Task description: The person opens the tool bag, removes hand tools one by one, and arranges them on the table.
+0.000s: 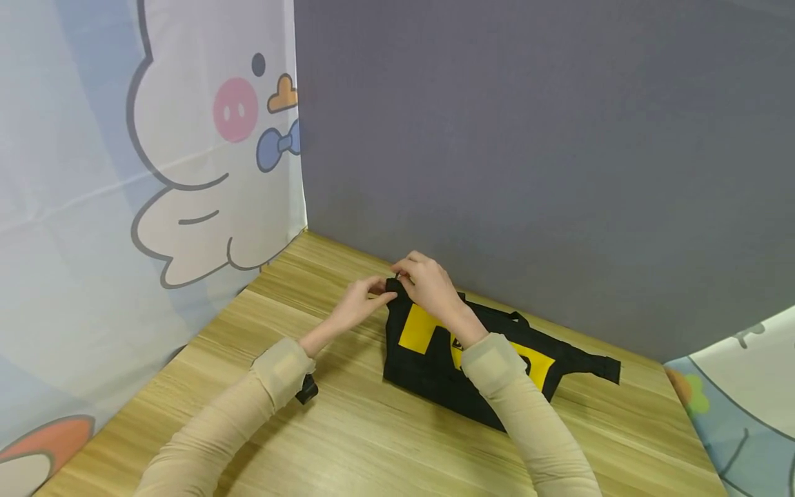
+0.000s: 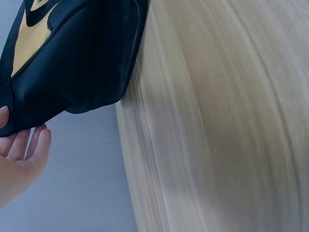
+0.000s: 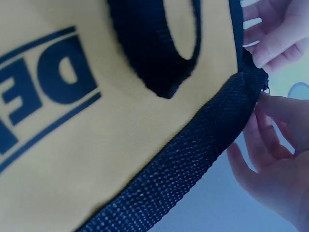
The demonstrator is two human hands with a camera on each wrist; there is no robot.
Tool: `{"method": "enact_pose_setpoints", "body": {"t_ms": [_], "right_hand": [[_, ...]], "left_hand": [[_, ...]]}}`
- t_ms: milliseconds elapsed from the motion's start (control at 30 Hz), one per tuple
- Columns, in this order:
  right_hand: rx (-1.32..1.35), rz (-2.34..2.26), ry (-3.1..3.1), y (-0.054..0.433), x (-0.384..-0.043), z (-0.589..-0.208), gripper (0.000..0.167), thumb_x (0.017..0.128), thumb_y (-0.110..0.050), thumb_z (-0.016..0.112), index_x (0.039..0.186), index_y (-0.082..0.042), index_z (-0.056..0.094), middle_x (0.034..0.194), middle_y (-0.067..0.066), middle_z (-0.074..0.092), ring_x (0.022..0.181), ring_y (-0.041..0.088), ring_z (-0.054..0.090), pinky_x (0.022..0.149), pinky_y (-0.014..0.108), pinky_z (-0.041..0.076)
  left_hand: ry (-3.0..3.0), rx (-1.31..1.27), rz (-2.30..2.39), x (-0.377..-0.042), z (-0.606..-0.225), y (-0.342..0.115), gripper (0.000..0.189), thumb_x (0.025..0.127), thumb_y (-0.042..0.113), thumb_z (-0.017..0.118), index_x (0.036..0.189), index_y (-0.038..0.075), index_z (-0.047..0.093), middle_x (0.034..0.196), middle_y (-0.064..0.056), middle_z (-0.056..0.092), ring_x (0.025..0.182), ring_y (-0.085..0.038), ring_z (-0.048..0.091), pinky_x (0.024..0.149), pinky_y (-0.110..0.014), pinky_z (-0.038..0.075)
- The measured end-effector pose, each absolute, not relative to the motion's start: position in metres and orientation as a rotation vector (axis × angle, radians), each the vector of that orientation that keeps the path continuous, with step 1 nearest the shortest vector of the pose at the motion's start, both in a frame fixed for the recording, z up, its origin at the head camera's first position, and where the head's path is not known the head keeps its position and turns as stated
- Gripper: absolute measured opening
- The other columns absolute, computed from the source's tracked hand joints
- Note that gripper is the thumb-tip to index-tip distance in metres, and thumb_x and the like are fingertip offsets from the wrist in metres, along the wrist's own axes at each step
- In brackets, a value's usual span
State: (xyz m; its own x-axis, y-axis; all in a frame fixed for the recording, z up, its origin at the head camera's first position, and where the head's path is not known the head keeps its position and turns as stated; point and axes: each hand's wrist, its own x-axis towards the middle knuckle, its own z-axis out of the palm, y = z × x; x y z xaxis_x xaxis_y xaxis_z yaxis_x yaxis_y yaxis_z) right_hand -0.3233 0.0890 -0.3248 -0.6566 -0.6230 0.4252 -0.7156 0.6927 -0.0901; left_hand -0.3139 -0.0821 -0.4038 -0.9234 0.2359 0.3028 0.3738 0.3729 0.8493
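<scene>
A black and yellow fabric tool bag (image 1: 413, 373) stands on the wooden table, close to the grey wall. My left hand (image 1: 357, 304) pinches the bag's upper left corner between thumb and fingers; in the left wrist view those fingers (image 2: 36, 145) wrap its dark edge. Right beside it, my right hand (image 1: 433, 284) pinches a small metal zipper pull (image 3: 266, 90) at the same end of the bag's top. A black webbing strip (image 3: 193, 159) runs along the bag's top edge in the right wrist view, and a black strap loop (image 3: 166, 77) hangs over the yellow panel.
The grey wall (image 1: 528, 152) rises directly behind the bag. A cartoon-printed curtain (image 1: 205, 172) borders the table's left side. At the bag's right end a black flap (image 1: 602, 366) sticks out over the wooden table (image 1: 348, 442). A small black object (image 1: 307, 390) shows at the left cuff.
</scene>
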Motion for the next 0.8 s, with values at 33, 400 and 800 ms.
{"method": "enact_pose_setpoints", "body": {"t_ms": [33, 400, 800], "right_hand": [[1.049, 0.316, -2.512, 0.0891, -0.3235, -0.3254, 0.014, 0.093, -0.004, 0.067, 0.103, -0.006, 0.076, 0.097, 0.009, 0.069, 0.077, 0.018, 0.067, 0.071, 0.028, 0.058], [1.028, 0.064, -2.401, 0.0932, -0.3226, -0.325, 0.008, 0.092, -0.016, 0.07, 0.094, -0.014, 0.078, 0.094, 0.003, 0.067, 0.082, 0.019, 0.062, 0.074, 0.033, 0.053], [1.089, 0.097, -2.459, 0.0985, -0.3246, -0.3221, 0.01, 0.092, -0.013, 0.07, 0.097, -0.014, 0.078, 0.095, 0.002, 0.072, 0.08, 0.017, 0.068, 0.082, 0.037, 0.056]], "left_hand": [[-2.489, -0.56, -1.603, -0.3143, -0.4038, -0.0822, 0.025, 0.097, 0.023, 0.065, 0.114, 0.005, 0.067, 0.112, -0.014, 0.072, 0.109, -0.032, 0.068, 0.09, -0.043, 0.057], [-2.441, -0.593, -1.601, -0.3164, -0.4027, -0.0848, 0.027, 0.096, 0.021, 0.066, 0.118, 0.005, 0.068, 0.112, -0.014, 0.072, 0.103, -0.03, 0.068, 0.086, -0.039, 0.057], [-2.46, -0.566, -1.549, -0.3227, -0.3994, -0.0885, 0.028, 0.093, 0.021, 0.07, 0.114, 0.003, 0.072, 0.11, -0.015, 0.074, 0.099, -0.03, 0.07, 0.087, -0.04, 0.058]]}}
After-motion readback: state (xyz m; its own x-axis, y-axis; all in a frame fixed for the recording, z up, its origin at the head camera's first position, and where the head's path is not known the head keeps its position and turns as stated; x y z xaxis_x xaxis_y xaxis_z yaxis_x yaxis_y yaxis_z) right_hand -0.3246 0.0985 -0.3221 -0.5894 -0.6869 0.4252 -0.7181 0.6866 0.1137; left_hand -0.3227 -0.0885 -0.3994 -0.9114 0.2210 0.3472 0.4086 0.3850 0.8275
